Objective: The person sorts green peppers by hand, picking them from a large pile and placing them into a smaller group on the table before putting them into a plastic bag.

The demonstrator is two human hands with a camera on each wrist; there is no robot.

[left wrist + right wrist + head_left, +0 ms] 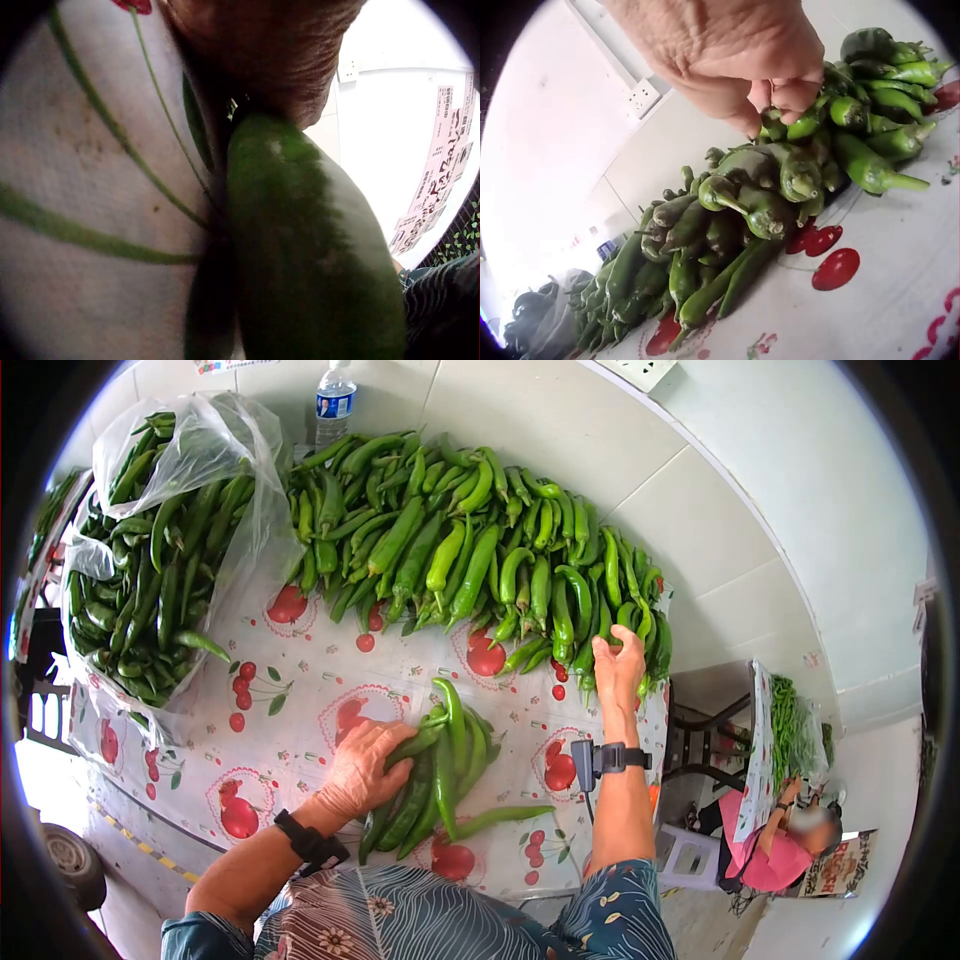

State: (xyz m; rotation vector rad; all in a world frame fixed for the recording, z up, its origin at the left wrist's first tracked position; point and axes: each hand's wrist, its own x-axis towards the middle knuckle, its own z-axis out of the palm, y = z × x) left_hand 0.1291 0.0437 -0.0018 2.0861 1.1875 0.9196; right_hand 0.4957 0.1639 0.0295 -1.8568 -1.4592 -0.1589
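Observation:
Near the table's front edge, the left hand (pixel 368 768) grips a loose bunch of long green peppers (pixel 445 785), its fingers and thumb around their upper ends. Close to the left wrist camera, one pepper (pixel 300 247) fills much of that view. At the right end of a big heap of green peppers (pixel 480 550), the right hand (pixel 618 668) reaches in with bent fingers. The right wrist view shows its thumb and fingertips pinching at a pepper (pixel 772 129) on top of the heap. A single pepper (pixel 505 817) lies beside the bunch.
An open clear plastic bag (pixel 262 490) full of darker green peppers stands at the left. Behind the heap are a water bottle (pixel 335 408) and a tiled wall (pixel 520 420). A patterned cloth (pixel 300 695) covers the table. Another person (pixel 785 850) sits at a side table at right.

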